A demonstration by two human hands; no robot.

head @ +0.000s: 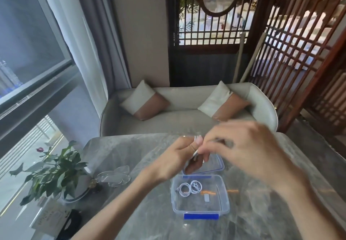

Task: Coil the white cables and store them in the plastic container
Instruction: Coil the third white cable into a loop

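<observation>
A clear plastic container (223, 198) with blue clips stands open on the grey marble table. Two coiled white cables (190, 187) lie in its far left corner. Its lid (219, 163) lies just behind it. Above the lid, my left hand (179, 157) pinches a white cable (195, 152) between thumb and fingers. My right hand (249, 146) is blurred and close beside the left, its fingers on the same cable. Most of the held cable is hidden by the fingers.
A potted plant (56, 172) and a clear glass ornament (116, 176) stand at the table's left. Small orange pieces (233, 190) show by the container's right wall, a small white tab (206, 198) inside it. A grey sofa (187, 112) with two cushions lies beyond the table.
</observation>
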